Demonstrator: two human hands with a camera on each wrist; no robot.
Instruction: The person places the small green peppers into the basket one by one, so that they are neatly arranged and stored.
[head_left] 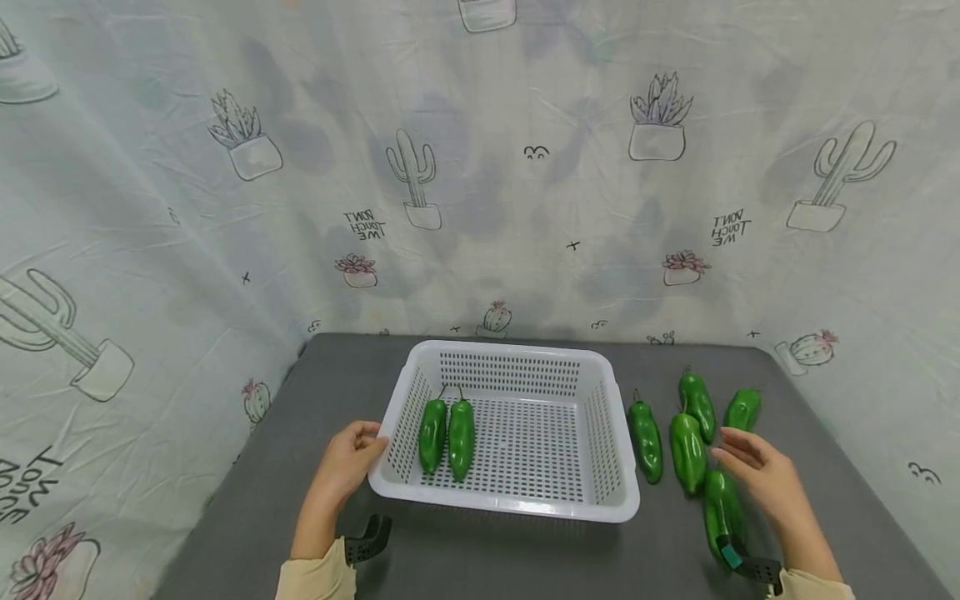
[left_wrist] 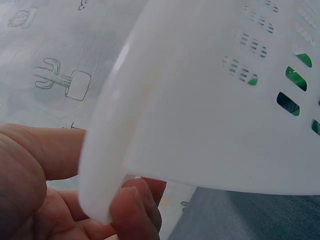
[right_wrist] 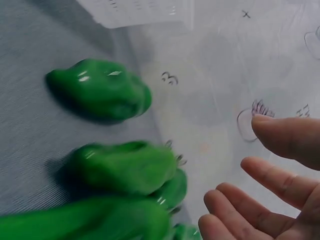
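A white plastic basket (head_left: 517,504) with slotted walls stands mid-table, and two green peppers (head_left: 461,437) lie side by side in its left part. My left hand (head_left: 348,462) grips the basket's left rim near the front corner. In the left wrist view, the thumb and curled fingers (left_wrist: 135,205) are on either side of the white rim (left_wrist: 107,125). To the basket's right, my right hand (head_left: 765,479) hovers by several loose green peppers (head_left: 688,452), its fingers relaxed and apart. Nothing is in that hand; it partly covers the rearmost right pepper (head_left: 742,409).
A dark grey cloth covers the table (head_left: 360,371). Close to the basket's right wall lies one pepper (head_left: 646,442); another pepper (head_left: 723,512) lies near my right wrist. A pale curtain (head_left: 495,192) printed with cacti hangs behind and along both sides.
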